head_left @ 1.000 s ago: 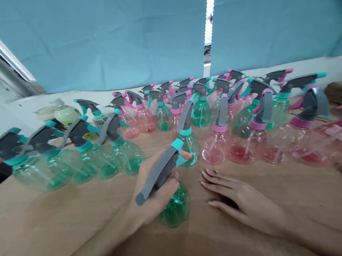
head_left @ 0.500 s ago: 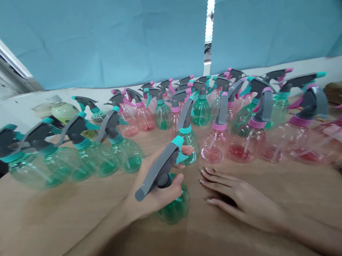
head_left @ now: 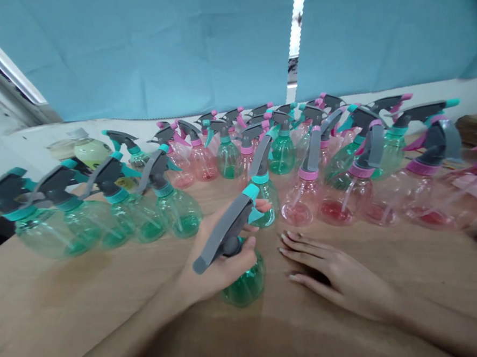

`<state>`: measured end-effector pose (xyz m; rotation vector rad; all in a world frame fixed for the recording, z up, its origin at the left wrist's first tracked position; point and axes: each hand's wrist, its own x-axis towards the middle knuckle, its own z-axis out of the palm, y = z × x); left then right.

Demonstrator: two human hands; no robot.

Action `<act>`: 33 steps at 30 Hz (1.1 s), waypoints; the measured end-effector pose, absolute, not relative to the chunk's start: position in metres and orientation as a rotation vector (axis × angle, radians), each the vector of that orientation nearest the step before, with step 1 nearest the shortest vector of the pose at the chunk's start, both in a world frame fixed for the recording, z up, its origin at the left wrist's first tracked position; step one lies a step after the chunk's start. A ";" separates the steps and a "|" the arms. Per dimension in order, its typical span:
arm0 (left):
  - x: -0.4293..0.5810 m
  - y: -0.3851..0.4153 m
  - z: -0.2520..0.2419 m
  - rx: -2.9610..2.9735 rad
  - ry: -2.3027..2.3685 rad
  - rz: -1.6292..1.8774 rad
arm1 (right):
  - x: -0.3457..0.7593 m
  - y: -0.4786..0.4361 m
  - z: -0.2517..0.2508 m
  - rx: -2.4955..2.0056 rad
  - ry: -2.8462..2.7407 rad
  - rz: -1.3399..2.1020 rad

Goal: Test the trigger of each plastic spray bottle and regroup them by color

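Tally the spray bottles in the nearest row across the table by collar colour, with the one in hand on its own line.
Teal-collared bottles: 5
Pink-collared bottles: 4, one cut off by the right edge
Held green bottle, in the left hand: 1
Total: 10

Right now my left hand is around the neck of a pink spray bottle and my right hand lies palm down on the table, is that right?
Not quite: the head view shows that the spray bottle in your left hand is green, not pink. Your right hand does lie palm down on the table.
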<state>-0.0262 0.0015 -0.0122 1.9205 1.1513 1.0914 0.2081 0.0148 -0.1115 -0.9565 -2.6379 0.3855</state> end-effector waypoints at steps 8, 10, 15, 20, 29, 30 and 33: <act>-0.024 0.000 -0.007 1.918 1.203 1.070 | 0.209 0.015 -0.115 -0.952 -2.630 0.385; -0.024 0.000 -0.007 1.927 1.202 1.076 | 0.209 0.014 -0.115 -0.948 -2.619 0.390; -0.024 -0.001 -0.007 1.948 1.174 1.101 | 0.209 0.014 -0.113 -0.938 -2.590 0.422; -0.022 -0.002 -0.004 1.932 1.200 1.085 | 0.209 0.015 -0.114 -0.933 -2.570 0.427; -0.022 -0.003 -0.003 1.924 1.124 1.127 | 0.210 0.014 -0.115 -0.954 -2.633 0.346; -0.023 -0.003 -0.003 1.937 1.113 1.129 | 0.210 0.014 -0.116 -0.956 -2.637 0.340; -0.023 -0.002 -0.004 1.979 1.103 1.131 | 0.209 0.015 -0.116 -0.950 -2.641 0.335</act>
